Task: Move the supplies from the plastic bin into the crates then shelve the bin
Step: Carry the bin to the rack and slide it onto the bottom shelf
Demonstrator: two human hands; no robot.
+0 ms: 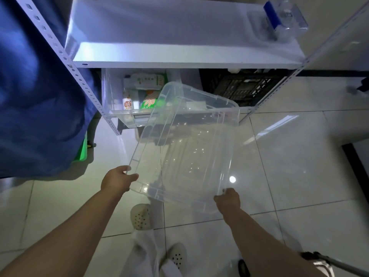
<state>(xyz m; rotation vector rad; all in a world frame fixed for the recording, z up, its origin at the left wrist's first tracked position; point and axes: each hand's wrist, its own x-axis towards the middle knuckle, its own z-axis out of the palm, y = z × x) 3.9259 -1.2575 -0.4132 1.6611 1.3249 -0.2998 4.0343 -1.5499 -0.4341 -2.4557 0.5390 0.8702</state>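
White metal shelving unit (179, 47) with perforated uprights is filling the upper frame, standing on a glossy pale tiled floor (289, 176). A blue fabric mass (36, 92) is hanging at the left, beside the left upright. Plastic bin (185, 148) is being held in the air over the floor, in front of the lowest shelf opening, far end tilted toward the shelving. Bin appearance: clear, colourless, rectangular with rounded corners, moulded rim lip and ribs along the walls; floor tiles and light reflections are showing straight through its base; nothing is visible lying inside it. Under the bottom shelf board, a clear crate (127, 100) is sitting at the left, holding boxed and packeted supplies (143, 86) in white, green and orange; a black lattice crate (243, 88) is sitting to its right, contents too dark to tell. A small clear container with a blue part (279, 19) is resting at the right end of the upper shelf board. Left hand (117, 181) is gripping the bin's near left corner, thumb over the rim. Right hand (228, 199) is gripping the near right corner, fingers curled round the rim. Pale perforated shoes (140, 215) are showing below the bin.
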